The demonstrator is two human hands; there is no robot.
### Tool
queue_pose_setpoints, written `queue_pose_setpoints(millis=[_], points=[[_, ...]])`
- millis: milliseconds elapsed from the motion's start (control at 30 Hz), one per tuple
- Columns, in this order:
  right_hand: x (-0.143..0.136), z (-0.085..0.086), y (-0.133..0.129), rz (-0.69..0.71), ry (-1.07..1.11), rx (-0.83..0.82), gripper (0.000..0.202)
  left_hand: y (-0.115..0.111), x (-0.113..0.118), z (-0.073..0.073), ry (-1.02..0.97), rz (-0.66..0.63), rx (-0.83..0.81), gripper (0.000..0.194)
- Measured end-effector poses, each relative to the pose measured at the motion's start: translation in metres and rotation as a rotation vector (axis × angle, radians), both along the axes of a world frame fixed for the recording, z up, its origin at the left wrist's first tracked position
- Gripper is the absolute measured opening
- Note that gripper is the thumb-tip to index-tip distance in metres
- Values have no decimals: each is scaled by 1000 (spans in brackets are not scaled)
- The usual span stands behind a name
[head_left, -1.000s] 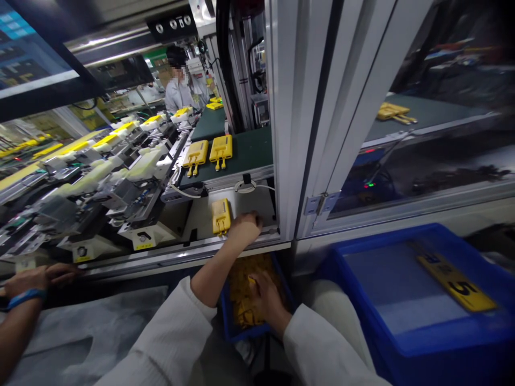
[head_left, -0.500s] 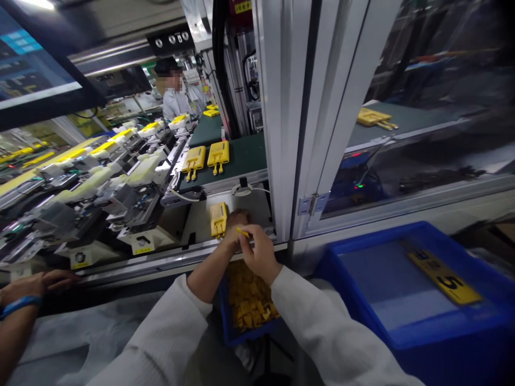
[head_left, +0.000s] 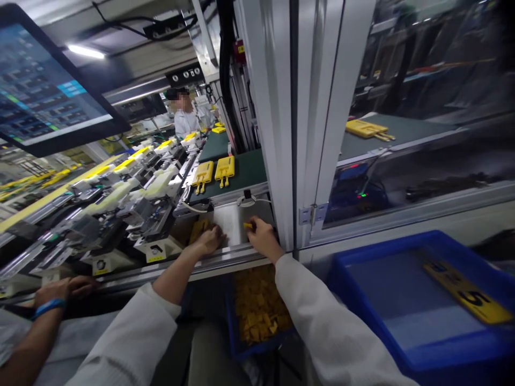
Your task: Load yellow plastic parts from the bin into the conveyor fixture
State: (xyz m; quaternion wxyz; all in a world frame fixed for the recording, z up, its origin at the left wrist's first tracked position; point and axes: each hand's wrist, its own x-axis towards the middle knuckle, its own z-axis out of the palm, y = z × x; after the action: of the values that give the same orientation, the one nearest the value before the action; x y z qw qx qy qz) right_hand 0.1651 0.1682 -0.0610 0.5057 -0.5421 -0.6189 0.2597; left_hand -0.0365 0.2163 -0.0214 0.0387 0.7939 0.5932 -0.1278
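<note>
Left hand point(head_left: 210, 239): laid palm-down on a yellow housing point(head_left: 198, 230) at the left of the metal plate point(head_left: 230, 229); the fingers are curled over its near edge, the grip loosely closed on it. The hand is found further left than half a second ago, and the housing has been drawn left with it off the bright middle of the plate.

Right hand point(head_left: 260, 236): brought forward onto the plate's right side; a small yellow clip point(head_left: 248, 225) is pinched between thumb and forefinger, the grip closed tight on it. One second ago this hand was down in the parts bin; the clip has since been lifted out and carried up to the plate.

Meaning of the change: picking is judged complete, and the clip and housing are now held near each other but apart, so joining is not yet done.

Parts bin point(head_left: 237, 343): a small blue bin of loose yellow clips, seen below the counter edge point(head_left: 209, 265) between the two sleeves.

Conveyor point(head_left: 249, 166): a green belt behind the plate, two finished yellow units point(head_left: 214, 171) lying side by side on it.

Blue crate point(head_left: 362, 257): at the right, a yellow label marked 5 inside.

Co-worker's hand point(head_left: 60, 289): at far left, a blue wristband worn, resting at the counter edge.

Monitor point(head_left: 44, 102): upper left, lit.
</note>
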Motion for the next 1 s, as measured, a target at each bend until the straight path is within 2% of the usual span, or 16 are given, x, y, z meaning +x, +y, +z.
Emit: queue_pose_setpoints(millis=[67, 100, 167, 233, 267, 333, 400, 467, 533, 600, 700, 767, 833, 900, 933, 1000], points=[[0, 1, 0, 3, 39, 4, 16, -9, 3, 12, 27, 0, 36, 37], [1, 1, 0, 8, 51, 17, 15, -14, 9, 21, 22, -55, 93, 35], [1, 1, 0, 10, 71, 49, 14, -20, 28, 45, -40, -262, 283, 34], [1, -1, 1, 6, 93, 58, 16, -16, 51, 74, -148, -483, 532, 32], [0, -1, 1, 1, 110, 48, 17, -9, 61, 89, -200, -517, 630, 31], [0, -3, 2, -11, 145, 17, 20, 13, 79, 115, -264, -400, 729, 44], [-1, -5, 3, -14, 183, 1, 21, 39, 88, 132, -259, -220, 628, 61], [0, -6, 4, -1, 207, 4, 20, 56, 91, 139, -251, -151, 525, 72], [2, -5, 4, 13, 209, 20, 19, 59, 88, 138, -253, -200, 492, 76], [4, -3, 4, 8, 183, 47, 19, 47, 82, 133, -261, -311, 534, 72], [6, 2, 2, -9, 142, 82, 20, 10, 74, 124, -397, -443, 672, 40], [5, 4, -5, -10, 125, 132, 20, -22, 72, 116, -625, -426, 749, 26], [1, 5, -20, -9, 121, 214, 19, -55, 72, 104, -917, -298, 834, 23], [0, 6, -42, -48, 158, 279, 19, -88, 71, 88, -1239, -58, 892, 26], [0, 7, -56, -94, 189, 292, 19, -103, 69, 78, -1405, 82, 858, 28], [5, 12, -82, -207, 241, 293, 18, -129, 63, 57, -1683, 325, 688, 33]])
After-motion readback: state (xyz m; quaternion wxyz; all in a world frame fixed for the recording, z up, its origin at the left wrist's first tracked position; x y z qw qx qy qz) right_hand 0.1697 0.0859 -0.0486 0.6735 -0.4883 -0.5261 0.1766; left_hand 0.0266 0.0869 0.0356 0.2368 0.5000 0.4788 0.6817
